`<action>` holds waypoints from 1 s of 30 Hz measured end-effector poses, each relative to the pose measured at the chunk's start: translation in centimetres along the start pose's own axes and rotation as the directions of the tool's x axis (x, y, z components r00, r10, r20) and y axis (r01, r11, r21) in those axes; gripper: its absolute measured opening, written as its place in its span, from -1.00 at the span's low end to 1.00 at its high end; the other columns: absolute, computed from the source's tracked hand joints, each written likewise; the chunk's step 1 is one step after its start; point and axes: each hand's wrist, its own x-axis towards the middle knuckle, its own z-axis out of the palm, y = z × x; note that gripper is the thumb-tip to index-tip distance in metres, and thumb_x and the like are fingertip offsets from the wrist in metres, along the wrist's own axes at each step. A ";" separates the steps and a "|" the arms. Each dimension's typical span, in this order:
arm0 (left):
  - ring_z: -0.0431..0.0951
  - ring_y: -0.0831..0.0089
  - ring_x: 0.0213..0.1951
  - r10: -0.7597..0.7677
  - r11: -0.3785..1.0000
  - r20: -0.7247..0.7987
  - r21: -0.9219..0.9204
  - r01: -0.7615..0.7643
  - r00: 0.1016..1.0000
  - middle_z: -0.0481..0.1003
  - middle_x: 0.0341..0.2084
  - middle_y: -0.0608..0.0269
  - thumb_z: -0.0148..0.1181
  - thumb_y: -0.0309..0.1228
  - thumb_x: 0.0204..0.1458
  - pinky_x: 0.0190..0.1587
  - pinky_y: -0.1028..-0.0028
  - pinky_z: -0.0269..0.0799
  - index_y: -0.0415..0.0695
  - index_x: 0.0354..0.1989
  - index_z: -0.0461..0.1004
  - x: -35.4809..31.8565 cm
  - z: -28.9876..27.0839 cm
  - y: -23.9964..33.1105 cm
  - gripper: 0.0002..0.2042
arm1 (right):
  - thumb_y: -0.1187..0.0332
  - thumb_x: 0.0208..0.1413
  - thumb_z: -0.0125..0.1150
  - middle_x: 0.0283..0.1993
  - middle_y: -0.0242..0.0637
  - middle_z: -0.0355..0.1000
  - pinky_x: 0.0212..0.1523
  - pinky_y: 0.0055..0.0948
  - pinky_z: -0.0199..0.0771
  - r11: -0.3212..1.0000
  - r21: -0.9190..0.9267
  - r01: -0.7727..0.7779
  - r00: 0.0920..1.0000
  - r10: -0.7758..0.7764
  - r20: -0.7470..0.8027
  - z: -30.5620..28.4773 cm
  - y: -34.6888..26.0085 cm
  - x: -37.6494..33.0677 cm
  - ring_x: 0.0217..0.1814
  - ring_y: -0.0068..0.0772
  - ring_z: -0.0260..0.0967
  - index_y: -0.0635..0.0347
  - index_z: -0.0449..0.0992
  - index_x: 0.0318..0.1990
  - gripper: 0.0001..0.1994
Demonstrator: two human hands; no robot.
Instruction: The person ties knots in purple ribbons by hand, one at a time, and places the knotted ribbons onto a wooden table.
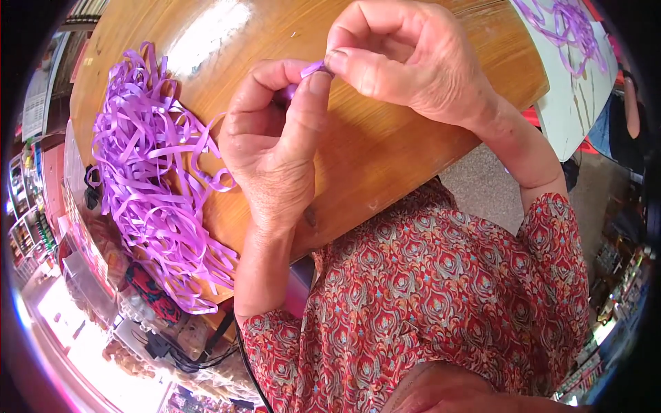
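Note:
Over the table's middle, my two hands meet at the fingertips. My left hand [275, 144] pinches a purple ribbon [313, 68] between thumb and bent forefinger, and a bit of it shows inside the curled fingers. The thumb and forefinger of my right hand [413, 65] close on the end of the same ribbon, from the right. What lies right between those right fingertips is too small to make out. To the left, a big heap of loose purple ribbons [148, 165] spreads along the table edge, close to my left wrist but apart from the fingers.
The wooden table [385, 158] has a rounded corner at the right and a bright glare spot at the back. Beyond it, more purple ribbons [568, 31] lie on a white surface [575, 103]. Bags and boxes [155, 327] crowd the floor at lower left.

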 end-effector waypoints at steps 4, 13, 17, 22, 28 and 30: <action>0.33 0.73 -0.39 -0.039 0.997 0.019 -0.064 0.040 0.999 0.43 -0.42 0.42 0.18 -0.64 -0.01 -0.31 0.72 0.26 -0.26 -0.32 0.45 -0.1 -0.4 -0.1 -0.91 | 0.44 0.05 0.17 -0.38 -0.44 0.42 -0.28 -0.67 0.31 0.612 0.406 -0.679 0.711 0.687 0.151 -0.2 -2.2 0.4 -0.30 -0.67 0.31 0.25 0.47 -0.32 -0.91; 0.38 0.56 -0.41 -0.140 0.883 0.177 -0.423 0.204 0.974 0.44 -0.37 0.32 0.18 -0.61 -0.01 -0.35 0.60 0.28 -0.25 -0.28 0.46 0.1 -0.6 -0.6 -0.88 | 0.50 -0.04 0.20 -0.43 -0.31 0.42 -0.31 -0.47 0.42 0.521 0.697 -0.492 0.784 0.613 0.095 2.0 0.2 -1.0 -0.39 -0.27 0.43 0.21 0.50 -0.36 -0.94; 0.38 0.58 -0.41 -0.208 0.871 0.089 -0.435 0.226 0.974 0.45 -0.36 0.32 0.20 -0.60 -0.02 -0.36 0.60 0.28 -0.24 -0.28 0.47 0.0 -0.7 -0.5 -0.87 | 0.54 -0.06 0.20 -0.43 -0.30 0.42 -0.27 -0.50 0.43 0.942 0.184 -0.281 0.945 0.305 -0.118 1.7 -0.4 -0.3 -0.39 -0.30 0.44 0.21 0.47 -0.37 -0.92; 0.38 0.59 -0.44 -0.199 0.877 0.108 -0.423 0.226 0.974 0.46 -0.38 0.33 0.20 -0.57 -0.01 -0.40 0.62 0.26 -0.24 -0.27 0.46 0.0 -0.9 -0.4 -0.87 | 0.58 -0.08 0.21 -0.41 -0.26 0.42 -0.31 -0.46 0.42 0.988 -0.142 0.059 0.979 -0.085 -0.184 1.3 -0.3 0.2 -0.35 -0.28 0.45 0.24 0.45 -0.38 -0.91; 0.35 0.62 -0.49 -0.224 0.894 0.060 -0.384 0.230 0.973 0.46 -0.42 0.34 0.20 -0.55 0.00 -0.47 0.66 0.23 -0.24 -0.28 0.47 0.0 -0.7 -0.1 -0.88 | 0.57 -0.08 0.21 -0.43 -0.27 0.42 -0.34 -0.47 0.42 1.000 -0.029 0.007 0.986 -0.012 -0.164 1.1 -0.8 -0.1 -0.36 -0.29 0.45 0.25 0.46 -0.41 -0.93; 0.33 0.64 -0.50 -0.199 0.919 0.048 -0.339 0.203 0.979 0.45 -0.43 0.34 0.20 -0.56 0.00 -0.48 0.67 0.22 -0.25 -0.28 0.47 0.1 -0.6 -0.3 -0.89 | 0.55 -0.08 0.23 -0.43 -0.27 0.42 -0.35 -0.48 0.42 1.000 -0.011 -0.015 0.990 0.013 -0.144 0.8 -0.7 -0.2 -0.38 -0.30 0.44 0.25 0.46 -0.41 -0.93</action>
